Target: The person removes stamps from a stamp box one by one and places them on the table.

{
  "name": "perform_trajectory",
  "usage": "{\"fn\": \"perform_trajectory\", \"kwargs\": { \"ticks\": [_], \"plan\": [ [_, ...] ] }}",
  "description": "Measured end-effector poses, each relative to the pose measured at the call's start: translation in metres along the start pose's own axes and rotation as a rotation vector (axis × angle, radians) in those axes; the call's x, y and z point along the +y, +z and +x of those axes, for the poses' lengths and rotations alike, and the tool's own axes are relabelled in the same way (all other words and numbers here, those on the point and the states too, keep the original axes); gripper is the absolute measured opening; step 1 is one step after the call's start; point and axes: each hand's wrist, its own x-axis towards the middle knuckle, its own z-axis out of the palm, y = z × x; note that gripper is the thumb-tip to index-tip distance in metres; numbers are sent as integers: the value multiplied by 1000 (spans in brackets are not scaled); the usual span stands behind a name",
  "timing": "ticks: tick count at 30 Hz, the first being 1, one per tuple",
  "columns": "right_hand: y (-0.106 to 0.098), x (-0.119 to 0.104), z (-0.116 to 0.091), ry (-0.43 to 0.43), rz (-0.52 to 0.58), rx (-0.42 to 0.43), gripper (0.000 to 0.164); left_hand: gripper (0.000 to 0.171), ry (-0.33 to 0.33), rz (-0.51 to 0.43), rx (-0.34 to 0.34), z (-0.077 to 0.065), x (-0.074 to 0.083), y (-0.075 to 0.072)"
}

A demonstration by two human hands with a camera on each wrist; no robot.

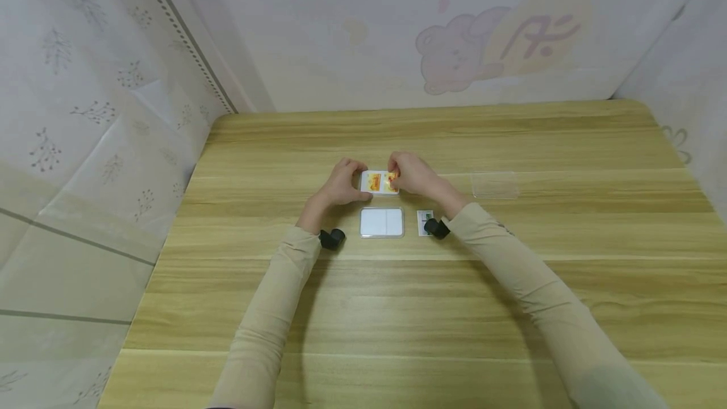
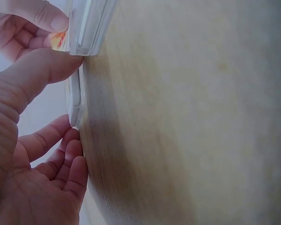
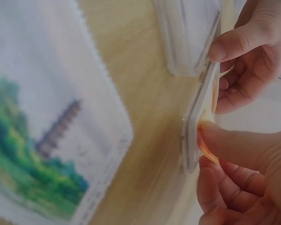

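My left hand (image 1: 339,183) holds a thin white display case (image 1: 383,191) at its left end, thumb at the near edge and fingers at the far edge. One orange-and-yellow stamp (image 1: 373,182) lies in the case's left half. Over the right half, my right hand (image 1: 417,174) pinches a second orange stamp (image 3: 207,149) between thumb and fingers. In the right wrist view this stamp is bent and tilted against the case face; its far side is hidden by the fingers.
Nearer me lies another clear-rimmed case (image 1: 373,222) with a white two-part insert. Beside it is a stamp with a pagoda (image 3: 61,129), partly covered by the right wrist camera (image 1: 436,228). A clear plastic cover (image 1: 495,185) lies to the right on the wooden table (image 1: 363,308).
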Motion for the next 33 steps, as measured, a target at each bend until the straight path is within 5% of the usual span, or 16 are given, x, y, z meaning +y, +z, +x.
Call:
{"fn": "perform_trajectory", "kwargs": {
  "ticks": [10, 22, 33],
  "plan": [
    [3, 12, 3, 12, 127, 94, 8, 62, 0, -4, -3, 0, -1, 1],
    [-3, 16, -1, 224, 355, 74, 12, 62, 4, 4, -3, 2, -2, 1],
    [-7, 19, -2, 332, 525, 46, 17, 61, 9, 2, -4, 2, -2, 1]
  ]
}}
